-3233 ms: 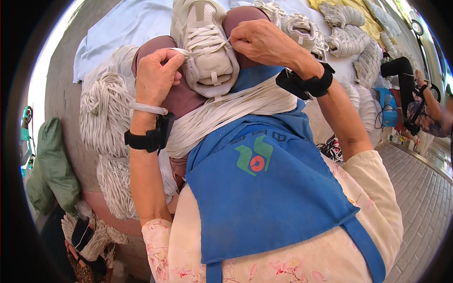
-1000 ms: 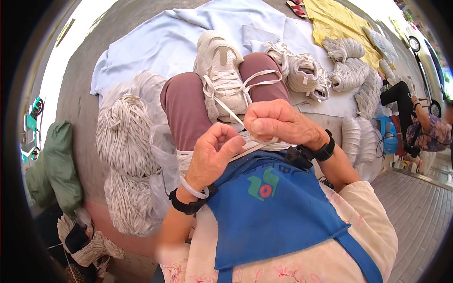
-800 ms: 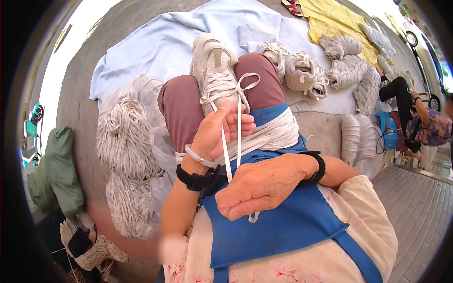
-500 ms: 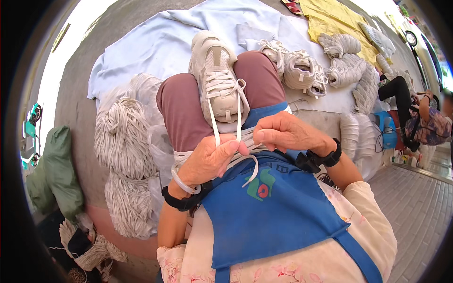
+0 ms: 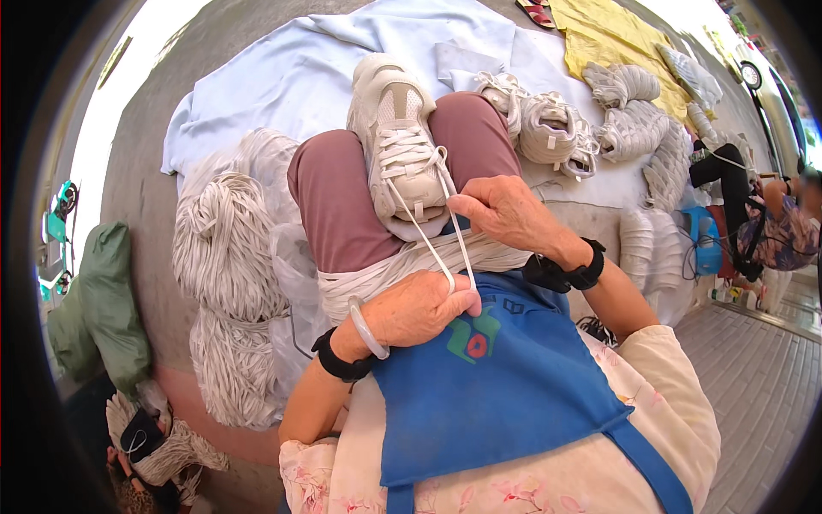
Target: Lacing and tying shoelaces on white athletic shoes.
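A beige sneaker (image 5: 396, 128) rests between my knees, toe pointing away, with its pale flat shoelace (image 5: 409, 146) threaded through the eyelets. Two lace strands run from the shoe toward me, drawn fairly straight. My left hand (image 5: 415, 310) is closed on them in front of my blue apron, thumb and finger pinching. Close to the shoe's heel, my right hand (image 5: 521, 218) has curled fingers, and its thumb side meets the right strand. Whether it grips that strand is hidden. A bundle of loose laces (image 5: 377, 283) lies across my lap.
More laced sneakers (image 5: 548, 128) stand right of my knee on a pale cloth (image 5: 282, 77). Past them lie several wrapped shoe parts (image 5: 634, 124) and a yellow sheet (image 5: 599, 38). Large lace bundles (image 5: 227, 257) lie at left beside green sacks (image 5: 111, 300). Another person (image 5: 775, 223) sits far right.
My left hand has moved right and slightly down with the lace strands, which now slant rightward. My right hand has moved up beside the shoe's heel, meeting the right strand.
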Demonstrator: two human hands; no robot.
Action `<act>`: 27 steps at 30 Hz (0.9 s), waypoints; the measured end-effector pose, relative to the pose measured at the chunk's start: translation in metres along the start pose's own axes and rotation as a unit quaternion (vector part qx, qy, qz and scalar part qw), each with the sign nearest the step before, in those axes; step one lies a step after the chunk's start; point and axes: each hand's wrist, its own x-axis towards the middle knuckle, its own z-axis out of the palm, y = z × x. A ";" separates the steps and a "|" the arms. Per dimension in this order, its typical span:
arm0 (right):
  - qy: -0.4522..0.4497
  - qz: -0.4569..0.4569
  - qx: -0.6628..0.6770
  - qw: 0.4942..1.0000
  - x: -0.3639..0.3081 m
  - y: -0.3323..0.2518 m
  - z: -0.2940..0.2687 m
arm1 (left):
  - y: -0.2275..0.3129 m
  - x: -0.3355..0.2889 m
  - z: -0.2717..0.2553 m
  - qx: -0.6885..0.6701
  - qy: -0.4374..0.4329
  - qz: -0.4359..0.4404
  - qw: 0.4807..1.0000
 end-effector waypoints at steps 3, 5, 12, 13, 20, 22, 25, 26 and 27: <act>0.206 -0.125 0.049 0.969 0.014 -0.004 0.001 | 0.014 -0.016 -0.003 -0.076 -0.074 -0.080 0.991; 0.211 -0.127 -0.011 0.969 0.025 -0.011 0.002 | 0.018 -0.028 0.000 -0.118 -0.113 -0.012 0.987; 0.187 -0.170 -0.070 0.965 0.019 -0.006 0.002 | 0.030 -0.060 -0.014 -0.055 -0.020 0.019 0.998; 0.077 -0.096 -0.054 0.991 0.013 -0.005 -0.001 | 0.030 -0.060 -0.016 -0.044 -0.033 0.001 0.998; -0.229 0.152 0.560 0.782 0.000 -0.020 0.026 | 0.026 0.001 0.010 -0.046 -0.101 0.094 0.989; -0.222 0.221 0.643 0.699 0.003 -0.033 0.025 | 0.018 0.015 0.015 -0.010 -0.131 0.154 0.979; -0.243 0.165 0.776 0.558 0.001 -0.001 0.029 | 0.009 0.014 0.017 -0.048 -0.174 0.110 0.977; -0.197 0.211 0.744 0.602 -0.002 -0.007 0.025 | 0.011 0.013 0.014 -0.055 -0.181 0.078 0.979; -0.196 0.212 0.746 0.600 -0.004 -0.009 0.023 | 0.014 0.010 0.009 -0.056 -0.183 0.077 0.978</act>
